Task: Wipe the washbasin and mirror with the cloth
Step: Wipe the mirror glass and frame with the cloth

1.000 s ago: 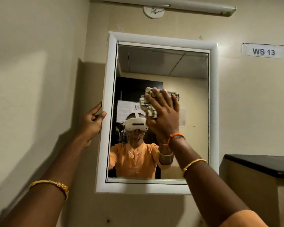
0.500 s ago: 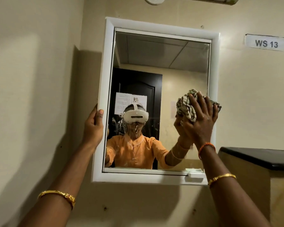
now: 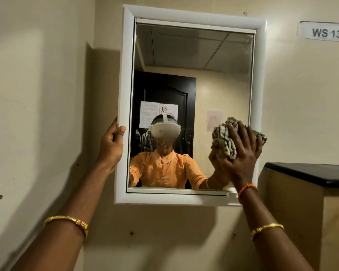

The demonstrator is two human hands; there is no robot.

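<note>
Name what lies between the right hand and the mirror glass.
In the head view, a crumpled striped cloth lies between the right hand and the mirror glass.

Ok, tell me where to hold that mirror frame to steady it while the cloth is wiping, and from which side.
Grip the mirror frame on its left upright, coming in from the left. That edge stands proud of the wall, so the left hand can wrap it, thumb on the front face. This probably braces it best, since the right hand presses the cloth at the glass's lower right.
</note>
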